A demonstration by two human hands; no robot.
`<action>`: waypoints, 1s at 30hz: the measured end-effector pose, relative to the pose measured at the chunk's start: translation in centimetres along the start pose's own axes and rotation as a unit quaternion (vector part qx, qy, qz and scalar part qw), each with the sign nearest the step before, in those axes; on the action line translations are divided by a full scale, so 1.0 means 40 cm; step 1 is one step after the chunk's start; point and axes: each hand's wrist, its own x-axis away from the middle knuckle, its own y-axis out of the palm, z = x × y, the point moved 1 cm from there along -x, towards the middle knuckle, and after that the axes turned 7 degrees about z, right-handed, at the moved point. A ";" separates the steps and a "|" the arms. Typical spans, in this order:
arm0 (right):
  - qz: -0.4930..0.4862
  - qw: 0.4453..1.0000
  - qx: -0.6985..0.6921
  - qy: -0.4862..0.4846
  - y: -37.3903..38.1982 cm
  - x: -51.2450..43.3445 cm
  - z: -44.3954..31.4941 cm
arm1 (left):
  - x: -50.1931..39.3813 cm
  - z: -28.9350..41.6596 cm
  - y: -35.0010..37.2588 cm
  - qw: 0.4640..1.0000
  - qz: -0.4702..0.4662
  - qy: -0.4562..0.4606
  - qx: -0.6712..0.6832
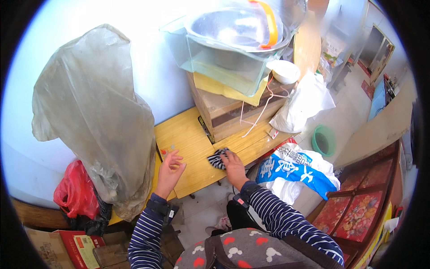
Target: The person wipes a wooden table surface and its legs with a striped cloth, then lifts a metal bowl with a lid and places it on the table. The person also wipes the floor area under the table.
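Note:
My right hand presses a crumpled black-and-white striped cloth onto the yellow wooden tabletop, its fingertips on the cloth's right side. Above the left part of the same tabletop is my left hand, holding nothing, its fingers loosely curled and apart. Just beyond its fingertips lie a small orange-red item and a small, pale round piece, both too small to identify.
A cardboard box bears a glass tank with a metal basin on it. A large plastic-covered object stands left. Right are a white sack, a printed bag and a green basin.

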 end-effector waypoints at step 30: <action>0.365 0.901 -0.234 0.013 -0.977 -0.738 0.203 | -0.505 0.739 0.003 0.925 0.205 0.301 -0.108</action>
